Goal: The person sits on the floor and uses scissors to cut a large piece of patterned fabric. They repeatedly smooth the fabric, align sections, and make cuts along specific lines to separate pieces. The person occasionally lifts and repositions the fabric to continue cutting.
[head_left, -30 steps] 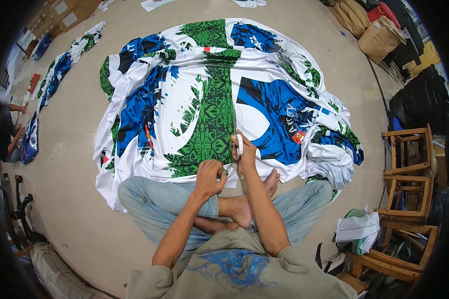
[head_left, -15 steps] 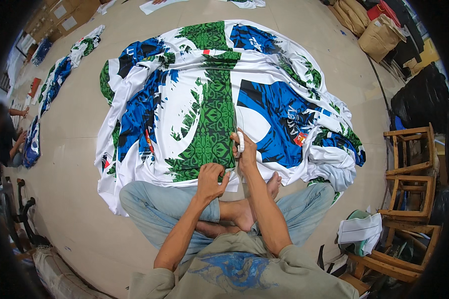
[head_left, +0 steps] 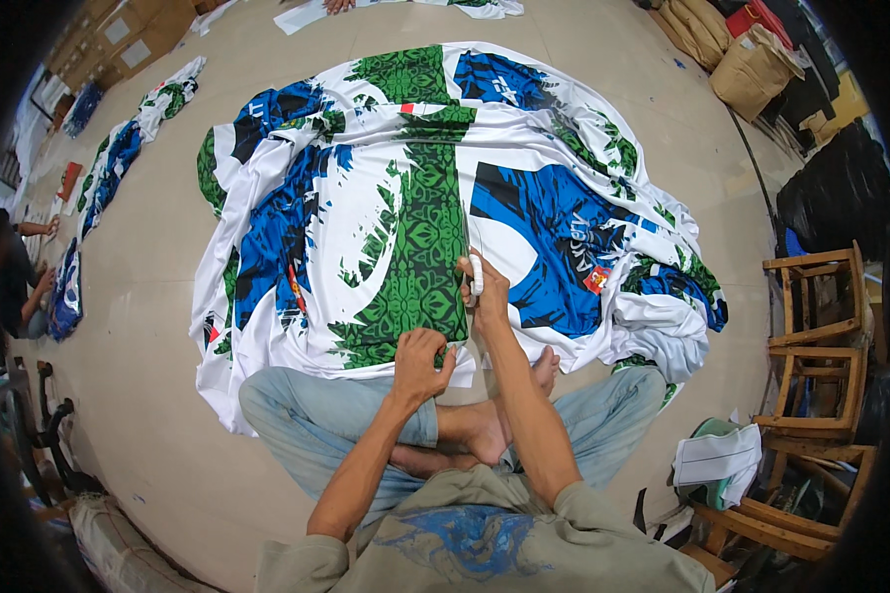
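Note:
A large sheet of printed fabric (head_left: 428, 237) in white, green and blue lies spread over the floor in front of my crossed legs. My right hand (head_left: 490, 296) is closed round the white handles of a pair of scissors (head_left: 477, 275). Their blades point away from me along the right edge of the green patterned band, where a cut separates it from the white and blue part. My left hand (head_left: 420, 364) pinches the near edge of the green band, its fingers curled on the cloth close to my shin.
Bunched cloth surrounds the flat middle part. At far left a person (head_left: 15, 277) sits beside a strip of similar fabric (head_left: 114, 163). Wooden stools (head_left: 811, 366), a black plastic bag (head_left: 836, 203) and a paper sack (head_left: 756, 71) stand on the right. Cardboard boxes (head_left: 124, 40) are stacked at upper left.
The scissors have tilted slightly and their blades look closer together. My left hand stays at the near edge of the cloth. Another person's hand shows more at the top.

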`<state>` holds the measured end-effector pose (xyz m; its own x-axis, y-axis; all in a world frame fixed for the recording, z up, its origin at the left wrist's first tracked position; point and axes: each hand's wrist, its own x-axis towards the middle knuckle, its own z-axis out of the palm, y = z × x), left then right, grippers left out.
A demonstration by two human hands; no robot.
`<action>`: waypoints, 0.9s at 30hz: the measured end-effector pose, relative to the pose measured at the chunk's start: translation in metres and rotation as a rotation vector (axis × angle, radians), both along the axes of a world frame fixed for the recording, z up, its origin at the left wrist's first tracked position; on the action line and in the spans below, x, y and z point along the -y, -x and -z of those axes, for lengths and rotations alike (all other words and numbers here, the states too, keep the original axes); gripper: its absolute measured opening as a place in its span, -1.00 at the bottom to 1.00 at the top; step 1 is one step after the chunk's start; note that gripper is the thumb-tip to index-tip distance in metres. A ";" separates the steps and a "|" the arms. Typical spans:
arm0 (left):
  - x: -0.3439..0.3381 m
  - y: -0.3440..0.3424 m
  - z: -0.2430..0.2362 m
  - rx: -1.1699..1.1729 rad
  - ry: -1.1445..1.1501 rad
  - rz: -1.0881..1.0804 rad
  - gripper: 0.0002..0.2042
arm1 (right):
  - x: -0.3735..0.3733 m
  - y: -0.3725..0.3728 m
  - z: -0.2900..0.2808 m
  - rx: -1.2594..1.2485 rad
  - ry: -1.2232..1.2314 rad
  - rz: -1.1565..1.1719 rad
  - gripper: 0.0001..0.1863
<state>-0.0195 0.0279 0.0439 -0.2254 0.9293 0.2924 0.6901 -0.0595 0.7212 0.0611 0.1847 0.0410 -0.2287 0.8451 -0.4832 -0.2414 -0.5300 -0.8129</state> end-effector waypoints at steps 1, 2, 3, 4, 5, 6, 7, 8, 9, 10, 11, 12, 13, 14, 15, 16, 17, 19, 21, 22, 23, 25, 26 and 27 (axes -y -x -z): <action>-0.001 0.000 0.000 -0.001 -0.009 0.000 -0.87 | -0.003 0.001 0.001 -0.011 -0.006 0.007 -0.50; -0.001 -0.001 0.000 -0.002 -0.019 0.000 -0.87 | -0.006 0.002 0.003 -0.023 -0.013 0.013 -0.50; -0.001 -0.001 0.000 -0.002 -0.026 -0.003 -0.87 | -0.007 0.004 0.001 -0.034 -0.017 0.017 -0.50; -0.001 -0.001 0.001 -0.007 -0.017 -0.002 -0.87 | -0.008 0.006 -0.001 -0.015 -0.022 0.006 -0.50; 0.000 0.000 0.001 -0.011 -0.009 -0.002 -0.87 | -0.009 0.007 -0.003 0.004 -0.027 -0.005 -0.50; -0.001 0.000 0.001 -0.014 0.000 0.001 -0.87 | -0.009 0.007 -0.006 0.024 -0.033 -0.015 -0.50; -0.001 -0.001 0.001 -0.011 0.000 -0.002 -0.86 | -0.010 0.007 -0.001 0.018 -0.035 -0.023 -0.50; -0.002 -0.002 0.001 -0.008 0.001 -0.005 -0.85 | -0.012 0.007 0.004 0.012 -0.038 -0.030 -0.50; -0.002 -0.002 0.001 -0.005 0.002 -0.010 -0.84 | -0.012 0.008 0.005 0.006 -0.039 -0.040 -0.49; -0.002 -0.002 0.001 -0.004 0.006 -0.011 -0.84 | -0.012 0.008 0.005 0.018 -0.041 -0.047 -0.50; -0.002 -0.002 0.001 -0.002 0.009 -0.012 -0.84 | -0.013 0.007 0.006 0.030 -0.043 -0.054 -0.51; -0.003 -0.001 0.001 -0.002 0.011 -0.012 -0.85 | -0.013 0.007 0.005 0.042 -0.047 -0.061 -0.51; -0.003 -0.001 0.001 -0.003 0.010 -0.007 -0.86 | -0.015 0.007 0.006 0.034 -0.032 -0.044 -0.52; -0.004 -0.001 0.001 -0.004 0.010 -0.002 -0.88 | -0.018 0.007 0.005 0.027 -0.016 -0.027 -0.53; -0.003 0.000 0.001 -0.007 0.010 0.003 -0.89 | -0.020 0.008 0.004 0.019 0.001 -0.011 -0.53; -0.003 0.000 0.001 -0.004 0.009 0.000 -0.89 | -0.022 0.009 0.002 0.022 -0.011 -0.017 -0.54; -0.003 0.000 0.002 -0.001 0.008 -0.004 -0.89 | -0.024 0.010 0.001 0.025 -0.024 -0.023 -0.54; -0.004 -0.001 0.001 0.001 -0.001 -0.007 -0.88 | -0.029 0.012 0.002 0.012 -0.038 -0.022 -0.54; -0.005 -0.002 0.000 0.000 -0.014 -0.014 -0.87 | -0.034 0.015 0.005 -0.018 -0.040 -0.013 -0.54; -0.005 -0.002 0.000 0.001 -0.006 -0.013 -0.87 | -0.035 0.016 0.005 -0.005 -0.046 -0.018 -0.53; -0.005 -0.001 0.000 0.002 0.002 -0.011 -0.87 | -0.035 0.017 0.005 0.008 -0.053 -0.023 -0.52; -0.005 -0.002 0.001 0.003 0.011 -0.010 -0.87 | -0.036 0.017 0.007 0.023 -0.063 -0.039 -0.51; -0.005 -0.002 0.001 0.002 0.012 -0.010 -0.87 | -0.037 0.017 0.009 0.025 -0.068 -0.051 -0.50; -0.006 -0.002 0.001 0.001 0.013 -0.010 -0.87 | -0.038 0.017 0.011 0.026 -0.072 -0.062 -0.49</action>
